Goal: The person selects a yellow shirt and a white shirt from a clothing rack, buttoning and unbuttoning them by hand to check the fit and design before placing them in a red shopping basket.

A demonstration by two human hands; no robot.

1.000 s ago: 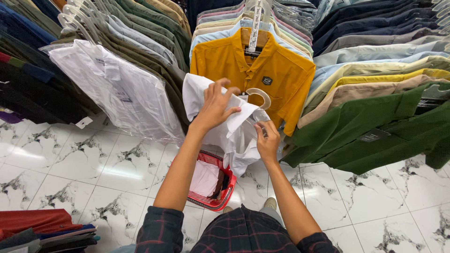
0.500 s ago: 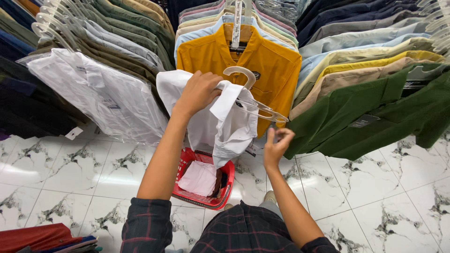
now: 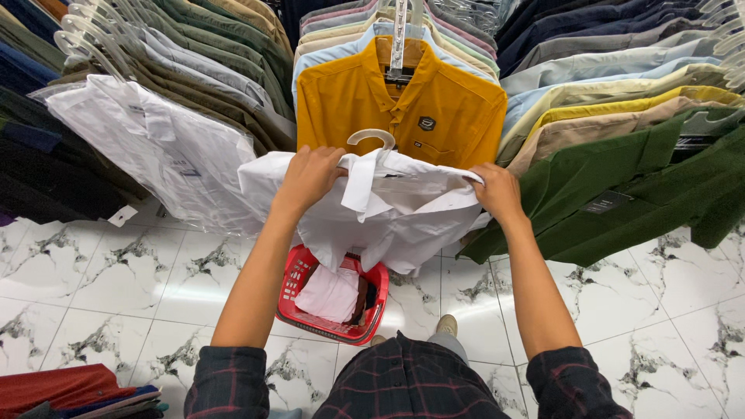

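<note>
Near edge: dark plaid shirt (image 3: 411, 384), sleeves rolled at both forearms. Shoe tip (image 3: 446, 324) on white marble floor (image 3: 101, 287) just ahead. Folded red and blue cloth stack (image 3: 77, 390) at bottom-left corner.

Next out: red plastic basket (image 3: 310, 310) on the floor, directly below the hands, with a white folded garment (image 3: 332, 293) inside plus something dark beside it, too hidden to tell.

Mid-level: white shirt (image 3: 396, 213) held up between both hands, spread sideways, on a white plastic hanger (image 3: 372, 138) with the hook sticking up above the collar. Hangs in the air above the basket, in front of the rack, not touching the floor.

Left hand (image 3: 309, 177): fingers closed over the shirt's left shoulder near the hanger base, gripping cloth. Right hand (image 3: 497, 192): fingers curled tight around the right shoulder edge, also gripping cloth. Hands well apart, shirt stretched between them.

Behind: mustard-yellow shirt (image 3: 400, 105) facing out on the rack, just beyond the hanger hook. Left: white shirt in clear plastic wrap (image 3: 159, 155), then olive, grey and dark shirts fanned out. Right: green shirt (image 3: 621, 194) nearest, then tan, yellow, pale blue and navy ones further back.
</note>
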